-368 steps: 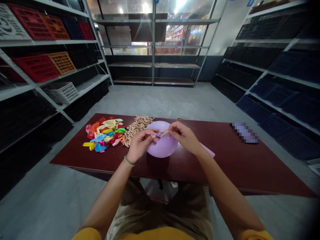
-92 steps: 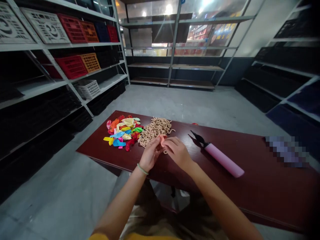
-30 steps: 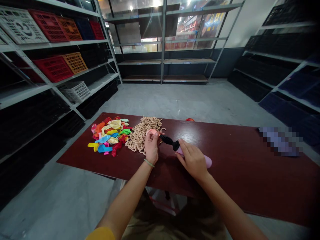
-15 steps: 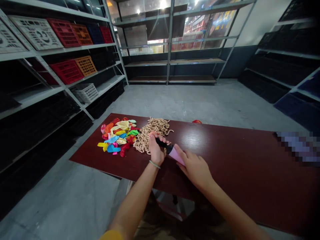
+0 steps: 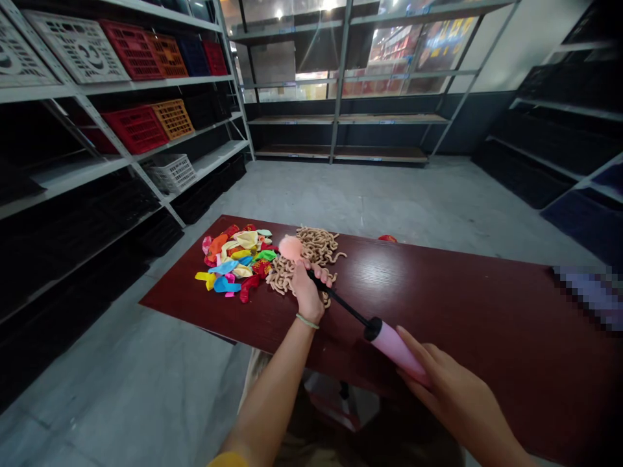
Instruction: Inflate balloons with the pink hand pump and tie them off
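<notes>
A hand pump (image 5: 398, 351) with a pink barrel and a thin black rod lies slantwise between my hands. My left hand (image 5: 308, 293) is closed around its black end. A small, partly filled peach balloon (image 5: 291, 247) sticks out above the left fingers; its neck is hidden in that hand. My right hand (image 5: 450, 383) grips the pink barrel, with the black rod drawn well out. Beyond the left hand lies a heap of beige, worm-like pieces (image 5: 318, 245). Left of that heap is a pile of limp, colourful balloons (image 5: 241, 259).
A dark red-brown table (image 5: 438, 298) bears everything. A blurred mauve patch (image 5: 591, 295) is at its right end. Something red (image 5: 387, 238) shows past the far edge. Metal shelves with crates (image 5: 136, 128) stand on the left, and further shelving (image 5: 341, 120) stands ahead.
My right hand has pulled the pink barrel back toward the lower right, exposing the black rod. The peach balloon now shows larger and rounder above my left hand, which stays closed on the pump.
</notes>
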Available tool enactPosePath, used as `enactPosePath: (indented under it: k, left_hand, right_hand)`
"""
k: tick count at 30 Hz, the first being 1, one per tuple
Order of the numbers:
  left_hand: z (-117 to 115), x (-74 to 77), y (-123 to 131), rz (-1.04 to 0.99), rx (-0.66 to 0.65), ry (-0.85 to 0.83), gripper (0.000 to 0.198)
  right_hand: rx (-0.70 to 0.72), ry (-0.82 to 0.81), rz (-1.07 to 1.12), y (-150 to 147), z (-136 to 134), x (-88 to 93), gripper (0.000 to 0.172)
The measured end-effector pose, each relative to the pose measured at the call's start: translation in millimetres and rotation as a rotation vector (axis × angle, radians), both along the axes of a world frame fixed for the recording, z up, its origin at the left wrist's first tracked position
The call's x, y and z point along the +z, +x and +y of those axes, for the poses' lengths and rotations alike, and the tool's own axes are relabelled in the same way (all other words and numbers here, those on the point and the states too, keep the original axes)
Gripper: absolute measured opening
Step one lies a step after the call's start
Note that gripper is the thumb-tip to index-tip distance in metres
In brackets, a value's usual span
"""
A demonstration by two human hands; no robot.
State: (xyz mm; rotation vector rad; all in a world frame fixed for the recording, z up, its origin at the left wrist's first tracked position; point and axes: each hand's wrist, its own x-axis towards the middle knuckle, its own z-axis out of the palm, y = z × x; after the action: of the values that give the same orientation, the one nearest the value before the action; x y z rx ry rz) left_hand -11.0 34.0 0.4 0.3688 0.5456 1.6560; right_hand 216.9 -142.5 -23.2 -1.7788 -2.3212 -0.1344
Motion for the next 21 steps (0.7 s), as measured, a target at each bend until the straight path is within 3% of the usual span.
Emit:
enactPosePath:
  k: [5, 9, 21]
  left_hand:
    - [-6.9, 8.5, 3.5, 0.005, -0.088, 0.038, 0.033]
    - [-4.6, 12.7, -2.5, -0.009, -0.073, 0.034, 0.033]
    - [4.2, 16.7, 3.9, 0.052, -0.047, 0.093, 0.031]
  right_hand:
    - [0.069, 0.075, 0.088, 19.8, -18.0, -8.8, 0.069]
    - [0.035, 0.123, 0.075, 15.5, -14.4, -10.5, 0.062]
    - [-0.022, 0.211, 0.18, -68.1, 61.6, -4.9, 0.056]
